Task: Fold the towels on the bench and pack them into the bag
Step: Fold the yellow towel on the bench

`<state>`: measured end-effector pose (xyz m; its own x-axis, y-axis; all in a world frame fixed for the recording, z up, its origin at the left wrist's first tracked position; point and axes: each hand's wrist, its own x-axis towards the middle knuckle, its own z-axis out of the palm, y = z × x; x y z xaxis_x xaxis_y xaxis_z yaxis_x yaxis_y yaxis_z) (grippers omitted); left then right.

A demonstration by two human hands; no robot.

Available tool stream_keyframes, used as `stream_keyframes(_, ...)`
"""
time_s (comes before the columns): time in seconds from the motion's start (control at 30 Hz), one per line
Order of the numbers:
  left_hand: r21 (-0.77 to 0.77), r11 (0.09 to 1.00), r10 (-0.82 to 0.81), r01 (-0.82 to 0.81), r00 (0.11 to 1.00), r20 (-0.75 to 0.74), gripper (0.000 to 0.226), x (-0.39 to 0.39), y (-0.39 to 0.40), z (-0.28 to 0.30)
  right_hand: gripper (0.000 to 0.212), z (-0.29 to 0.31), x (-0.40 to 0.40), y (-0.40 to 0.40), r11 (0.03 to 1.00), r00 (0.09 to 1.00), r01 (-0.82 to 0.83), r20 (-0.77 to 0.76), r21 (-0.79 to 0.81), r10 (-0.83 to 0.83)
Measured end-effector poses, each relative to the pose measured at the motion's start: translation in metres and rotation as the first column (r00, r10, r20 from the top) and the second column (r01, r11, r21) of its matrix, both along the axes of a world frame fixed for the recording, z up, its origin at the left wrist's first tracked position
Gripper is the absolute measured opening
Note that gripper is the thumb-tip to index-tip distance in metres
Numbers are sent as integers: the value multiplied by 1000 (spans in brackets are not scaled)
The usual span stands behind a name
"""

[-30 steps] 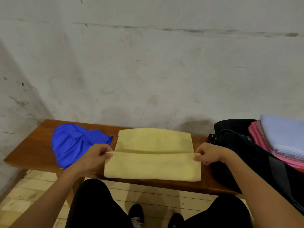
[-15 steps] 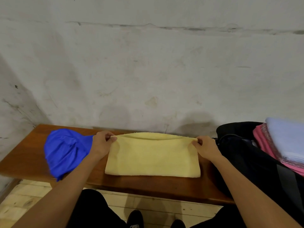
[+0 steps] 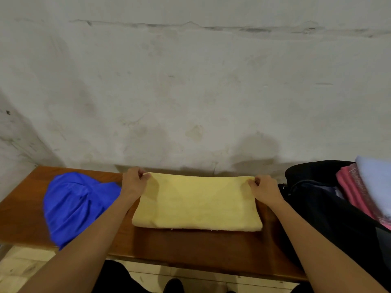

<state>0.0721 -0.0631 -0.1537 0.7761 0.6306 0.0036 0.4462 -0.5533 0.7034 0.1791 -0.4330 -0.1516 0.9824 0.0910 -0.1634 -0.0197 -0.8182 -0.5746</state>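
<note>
A stained, pale plaster wall fills the upper part of the view, with a horizontal crack line near its top. Below it, a brown wooden table runs the full width of the view and stands against the wall. Light tiled floor shows beneath the near edge of the table.

A black bag occupies the right end of the table. It is open at the top. Folded towels lie in the opening: a pink towel with a pale blue towel on top of it.

A yellow towel lies flat at the centre of the table, folded into a wide rectangle. Its near edge is the folded edge; its far edge lies close to the wall. The yellow towel is between the bag and a blue towel. The blue towel lies bunched and unfolded on the left part of the table, with its near portion hanging over the table edge.

The left hand pinches the far left corner of the yellow towel between thumb and curled fingers. The left forearm crosses over the right edge of the blue towel. The right hand pinches the far right corner of the yellow towel in the same manner and sits just beside the bag. Both corners are held low, at or near the table surface.
</note>
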Motion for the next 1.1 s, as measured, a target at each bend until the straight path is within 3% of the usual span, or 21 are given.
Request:
stream_keyframes(0.27,-5,1000,-16,15,986,-168,9,13,3,-9,44,-9,5,5,997,998,61,-19,48,-60)
stream_keyframes(0.47,-49,999,-18,11,991,-133,8,17,3,-9,45,-12,8,7,986,995,91,-41,141,-86)
stream_keyframes(0.73,-12,999,-53,52,990,-128,11,11,6,-7,45,-13,10,2,989,997,78,-39,123,-73)
stream_keyframes(1.1,-85,994,63,-70,994,-88,11,18,1,-13,33,-25,16,4,950,971,229,-122,211,-206)
